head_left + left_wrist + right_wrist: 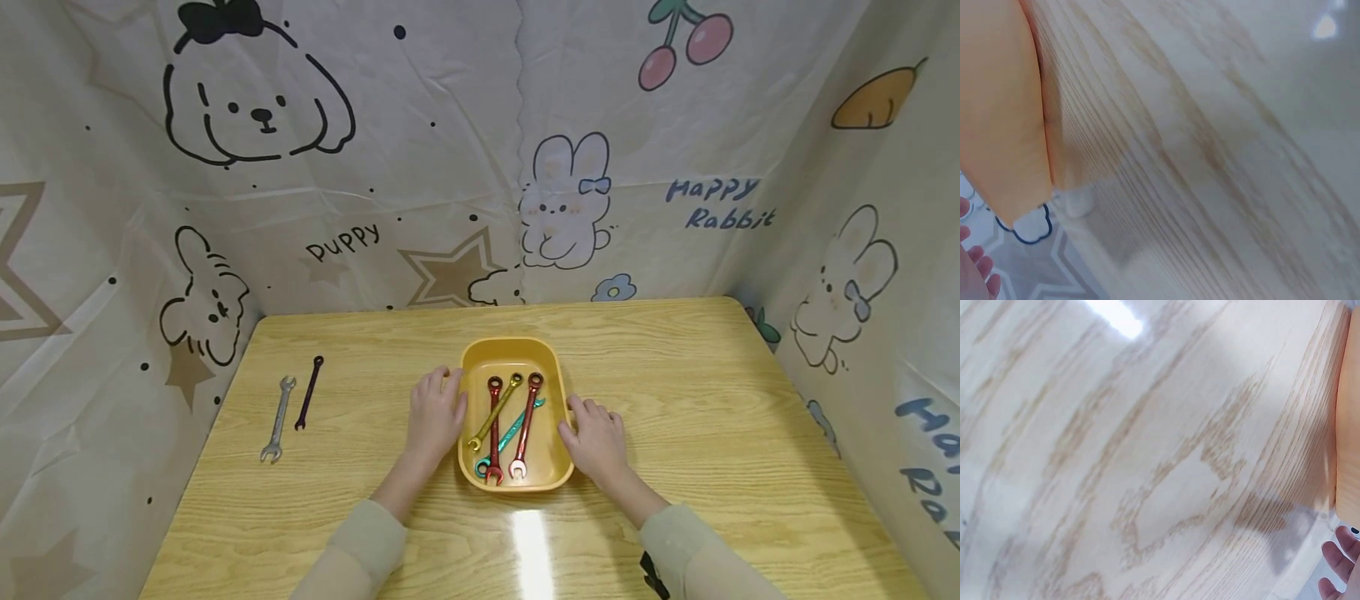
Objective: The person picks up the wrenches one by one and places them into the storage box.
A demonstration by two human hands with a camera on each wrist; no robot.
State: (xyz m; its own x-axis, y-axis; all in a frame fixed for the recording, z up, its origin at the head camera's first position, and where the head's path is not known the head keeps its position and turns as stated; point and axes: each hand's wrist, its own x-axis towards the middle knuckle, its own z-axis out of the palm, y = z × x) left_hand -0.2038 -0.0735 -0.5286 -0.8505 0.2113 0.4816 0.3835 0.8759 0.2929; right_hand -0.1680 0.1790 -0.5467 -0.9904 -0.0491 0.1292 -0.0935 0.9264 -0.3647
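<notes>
A yellow plastic tray (558, 375) sits in the middle of the table. Inside it lie several combination wrenches: two red ones (493, 429) (527, 425), a gold one (497, 410) and a teal one (513, 431) crossing beneath. My left hand (435, 417) is at the tray's left side, its fingers relaxed near the wall. On the opposite side my right hand (598, 437) has its fingertips by the right wall. Whether either hand actually touches the tray is hard to tell. The tray's outer wall also appears in the left wrist view (1000, 106) and right wrist view (1349, 425).
Left of the tray, a silver wrench (278, 419) and a dark purple wrench (309, 393) lie side by side on the wooden table (675, 358). A printed cloth (450, 108) with cartoon animals hangs behind the table and along both sides.
</notes>
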